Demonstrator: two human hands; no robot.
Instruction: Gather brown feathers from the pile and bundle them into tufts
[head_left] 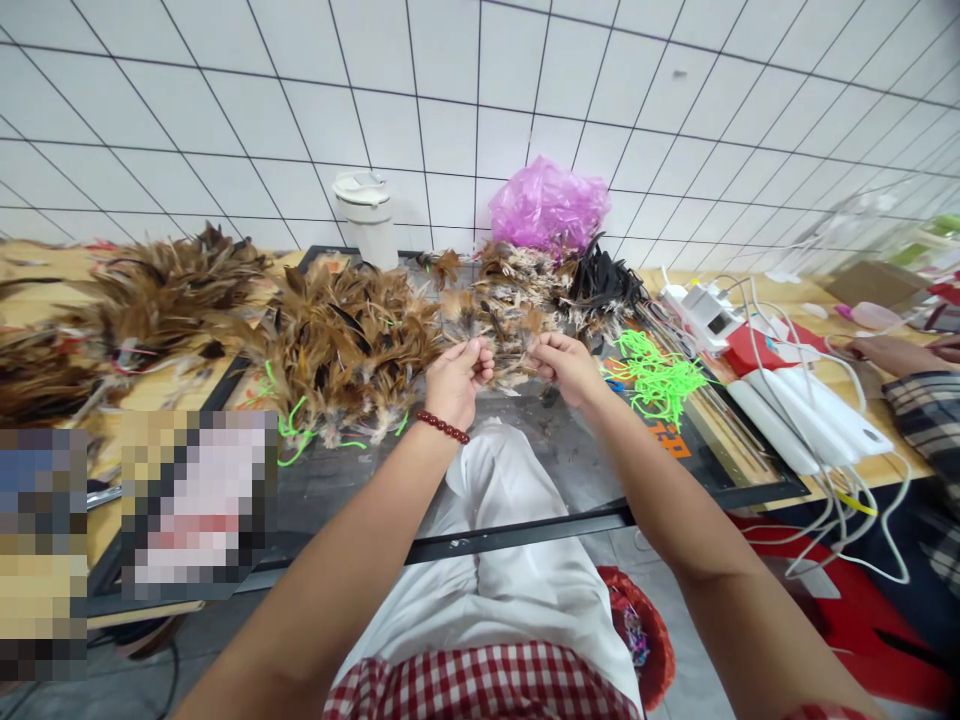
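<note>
My left hand (456, 380), with a dark red bead bracelet (442, 427) at the wrist, is held in a pinch above the glass tabletop. A small greyish-brown feather stands up at its fingertips. Facing it a short way to the right, my right hand (568, 368) is pinched too, with a thin brown feather (533, 322) rising from its fingers. Loose feathers lie behind both hands and blend with what they hold. Left of my hands is a big heap of brown feathers (352, 345), some tied with bright green cord. Green cords (656, 375) lie in a pile beside my right forearm.
Behind are a white lidded cup (366, 215), a pink plastic bag (551, 205) and black feathers (604, 285). More feathers (172, 290) lie far left. To the right are a white power strip (817, 420) with cables and another person's hand (889, 352). A red basket (649, 640) stands below.
</note>
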